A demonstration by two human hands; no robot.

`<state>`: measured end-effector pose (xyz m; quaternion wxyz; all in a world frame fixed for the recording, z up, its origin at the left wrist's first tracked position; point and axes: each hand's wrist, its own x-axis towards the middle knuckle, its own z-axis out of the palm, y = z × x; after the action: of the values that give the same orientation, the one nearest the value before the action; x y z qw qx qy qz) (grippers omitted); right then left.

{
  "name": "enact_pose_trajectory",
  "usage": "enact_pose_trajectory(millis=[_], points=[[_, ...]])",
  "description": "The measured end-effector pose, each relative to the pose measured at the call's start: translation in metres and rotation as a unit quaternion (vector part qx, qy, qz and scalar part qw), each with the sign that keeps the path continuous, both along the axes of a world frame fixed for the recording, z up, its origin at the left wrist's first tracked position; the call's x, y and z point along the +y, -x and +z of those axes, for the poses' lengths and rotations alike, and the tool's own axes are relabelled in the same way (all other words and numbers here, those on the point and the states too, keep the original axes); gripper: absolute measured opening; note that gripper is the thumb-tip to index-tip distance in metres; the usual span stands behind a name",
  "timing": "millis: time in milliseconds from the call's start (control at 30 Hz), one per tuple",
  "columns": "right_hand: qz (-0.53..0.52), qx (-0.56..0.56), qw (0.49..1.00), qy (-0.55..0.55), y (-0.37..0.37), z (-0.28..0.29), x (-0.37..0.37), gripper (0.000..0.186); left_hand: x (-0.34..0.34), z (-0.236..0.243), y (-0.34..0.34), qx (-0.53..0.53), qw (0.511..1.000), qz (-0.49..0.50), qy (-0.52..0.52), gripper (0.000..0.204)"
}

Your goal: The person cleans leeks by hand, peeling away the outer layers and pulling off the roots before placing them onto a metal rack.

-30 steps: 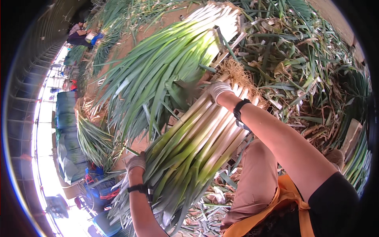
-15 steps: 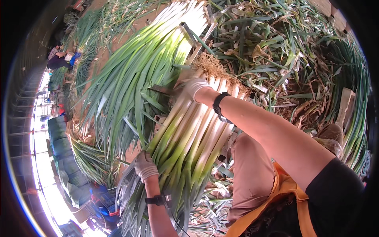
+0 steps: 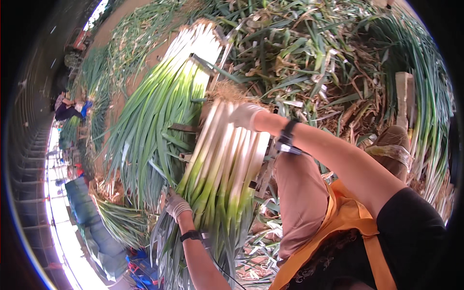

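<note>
A bunch of long leeks [image 3: 217, 174] lies in front of me, pale stalks and shaggy roots at the top, green leaves toward me. My left hand [image 3: 176, 207], in a pale striped glove, is closed at its leafy left edge. My right hand [image 3: 246, 116], also gloved, is closed on the stalks just below the roots. Both wrists carry black straps. Beyond lies a second leek pile [image 3: 145, 125] with white ends up, against a metal-and-wood stand [image 3: 203, 63].
Cut leaves and trimmings [image 3: 319, 58] heap at the upper right, more leeks [image 3: 425, 96] beside a wooden board [image 3: 403, 96]. Smaller leek bundles [image 3: 121, 222] and green sacks [image 3: 92, 232] lie left. Another person [image 3: 67, 106] sits at the far left. My trousered leg [image 3: 299, 208] is below right.
The bunch and my right hand appear further left in the picture, the stalks lying more upright. The surroundings have also shifted as the view turned.
</note>
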<state>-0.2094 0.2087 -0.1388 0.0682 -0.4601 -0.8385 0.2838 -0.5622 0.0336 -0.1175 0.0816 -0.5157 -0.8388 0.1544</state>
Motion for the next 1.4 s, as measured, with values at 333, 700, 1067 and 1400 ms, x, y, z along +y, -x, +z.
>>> enact_pose_trajectory(millis=[333,700,1067,1400], points=[[-0.354,-0.118,0.927,-0.022,-0.336,-0.087,-0.224,0.018,-0.018,0.025,-0.051,-0.215,0.962,-0.135,-0.096,0.038],[-0.372,0.051,0.896,0.235,-0.302,-0.070,-0.327,0.025,0.018,-0.019,-0.150,-0.183,0.980,-0.052,-0.052,0.039],[-0.149,0.125,0.972,0.131,-0.114,0.017,-0.082,0.024,0.043,-0.027,-0.125,-0.337,0.940,-0.041,-0.036,0.033],[-0.267,0.112,0.863,0.415,0.076,-0.029,-0.032,0.043,0.043,-0.026,-0.125,-0.401,0.916,0.023,-0.019,0.039]])
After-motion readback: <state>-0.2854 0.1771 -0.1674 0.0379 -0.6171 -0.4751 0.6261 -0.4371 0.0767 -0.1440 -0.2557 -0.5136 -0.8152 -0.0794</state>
